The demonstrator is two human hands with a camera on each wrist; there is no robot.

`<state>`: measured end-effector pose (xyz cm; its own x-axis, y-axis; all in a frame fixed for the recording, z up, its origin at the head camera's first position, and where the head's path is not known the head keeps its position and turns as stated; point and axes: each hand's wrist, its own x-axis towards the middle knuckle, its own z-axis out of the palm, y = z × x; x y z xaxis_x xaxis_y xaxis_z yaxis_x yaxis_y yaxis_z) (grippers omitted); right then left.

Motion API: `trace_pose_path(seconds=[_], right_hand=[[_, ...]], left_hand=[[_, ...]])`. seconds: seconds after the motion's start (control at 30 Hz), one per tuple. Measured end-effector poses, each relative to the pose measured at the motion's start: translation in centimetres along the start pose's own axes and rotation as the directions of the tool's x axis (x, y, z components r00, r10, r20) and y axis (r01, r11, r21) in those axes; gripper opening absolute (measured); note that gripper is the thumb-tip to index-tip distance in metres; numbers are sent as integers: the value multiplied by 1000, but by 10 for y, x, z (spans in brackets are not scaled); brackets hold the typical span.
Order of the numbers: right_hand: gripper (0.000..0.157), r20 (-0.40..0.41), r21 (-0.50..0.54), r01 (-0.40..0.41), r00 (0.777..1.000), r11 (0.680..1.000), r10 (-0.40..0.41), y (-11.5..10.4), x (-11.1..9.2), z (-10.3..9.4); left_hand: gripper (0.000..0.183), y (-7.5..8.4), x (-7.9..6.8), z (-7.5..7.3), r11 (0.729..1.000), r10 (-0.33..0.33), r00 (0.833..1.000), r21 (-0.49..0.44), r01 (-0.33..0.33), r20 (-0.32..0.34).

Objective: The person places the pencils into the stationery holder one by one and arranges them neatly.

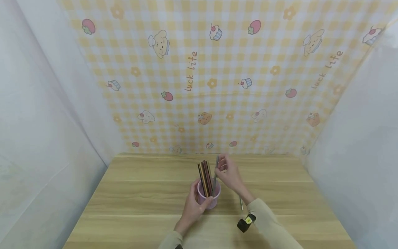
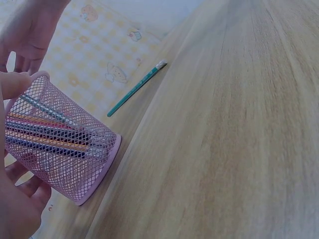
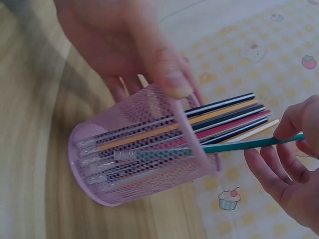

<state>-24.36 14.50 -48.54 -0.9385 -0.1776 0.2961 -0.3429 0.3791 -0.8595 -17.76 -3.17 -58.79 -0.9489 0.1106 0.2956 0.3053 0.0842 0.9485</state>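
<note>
A pink mesh pencil cup point(image 3: 134, 107) stands upright on the wooden table, gripped round its side by my left hand point(image 1: 192, 208), the thumb at the rim. Several pencils point(image 3: 219, 115) in black, orange, red and white lean together inside, their eraser ends at the bottom. Between thumb and fingers, my right hand point(image 1: 229, 172) pinches a green pencil point(image 3: 232, 147) near its upper end. The lower part of that pencil, eraser end down, is inside the cup. A second green pencil point(image 2: 135, 90) lies on the table to the right of the cup, partly hidden by the right forearm in the head view.
The wooden table point(image 1: 140, 200) carries the cup near its middle. Behind it hangs a yellow checked cloth point(image 1: 199, 69) with printed cartoons. White sheets point(image 1: 46, 121) stand on the left and right sides. A black strap point(image 1: 246, 223) is on the right wrist.
</note>
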Motion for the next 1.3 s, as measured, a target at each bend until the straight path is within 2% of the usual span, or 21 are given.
trace_pose_path(seconds=[0.27, 0.57, 0.77, 0.97, 1.1, 1.3], right_hand=[[36, 39, -74, -30, 999, 997, 33, 7, -5, 8], [30, 81, -118, -30, 996, 993, 40, 13, -5, 1], [24, 34, -150, -107, 993, 983, 113, 21, -4, -11], [22, -7, -165, -194, 981, 967, 196, 45, -2, -29], [26, -33, -177, -264, 965, 948, 262, 64, -7, -42], [27, -71, -220, -368, 930, 904, 361, 85, -13, -54]], left_hand=[[77, -3, 1, 0, 1000, 12, 1000, 0, -12, -2], [78, -3, 0, 0, 1000, -3, 1000, -6, 3, -6], [79, -3, 1, 1, 1000, 6, 1000, -6, -6, -10], [80, 0, 0, 1, 1000, -10, 1000, -8, 10, -11], [80, 0, 0, 1, 1000, -26, 1000, 3, 26, -6], [77, 0, 0, 1, 1000, -10, 1000, 10, 11, -13]])
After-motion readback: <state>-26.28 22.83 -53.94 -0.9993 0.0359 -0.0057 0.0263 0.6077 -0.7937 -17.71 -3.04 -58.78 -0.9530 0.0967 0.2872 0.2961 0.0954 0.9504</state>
